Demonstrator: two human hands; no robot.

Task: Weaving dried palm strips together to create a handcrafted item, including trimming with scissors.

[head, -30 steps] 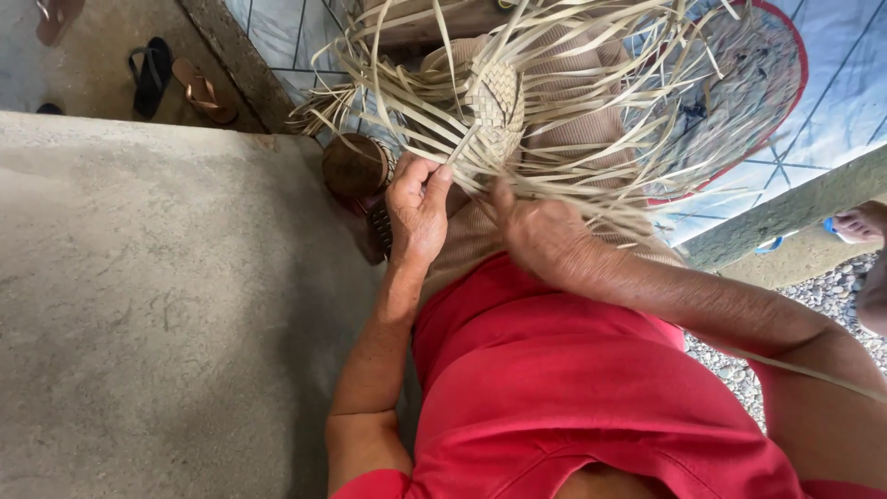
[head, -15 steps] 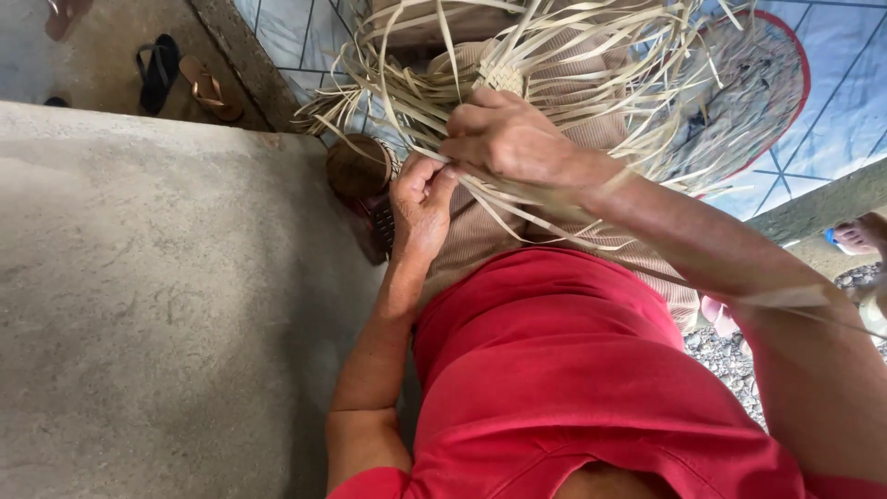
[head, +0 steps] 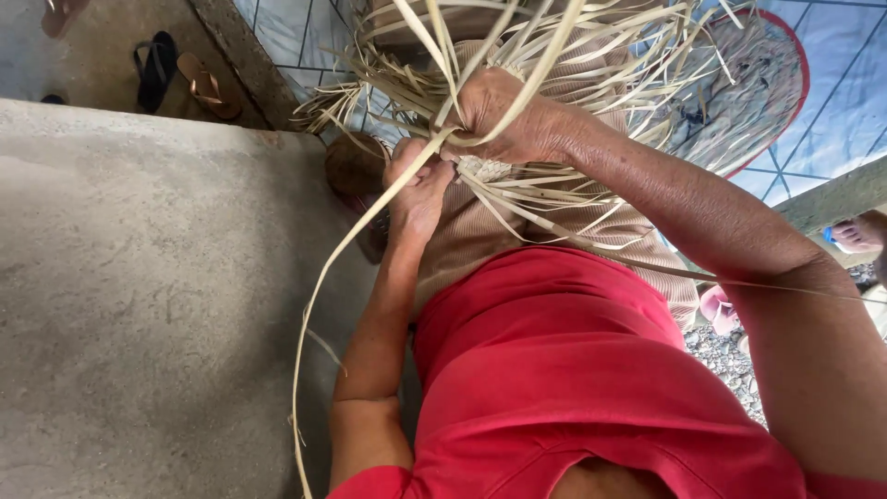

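A: What changed in the last second?

B: The right hand (head: 504, 115) has come up from low beside the left and now sits at twelve o'clock of it, grip closed around a bunch of pale straw strips (head: 554, 55). One long strip (head: 319, 305) now trails down toward six o'clock.

A: And the left hand (head: 418, 185)?

B: It has stayed put, fingers pinched narrow on the small woven piece (head: 485, 168), which lies between the two hands over the lap. I'd judge a strand is being drawn through and tightened.

A: The surroundings?

B: A grey concrete slab (head: 139, 296) at nine o'clock, sandals (head: 180, 79) on the floor beyond, blue tiled floor (head: 832, 83) and a round mat (head: 748, 92) at two o'clock.
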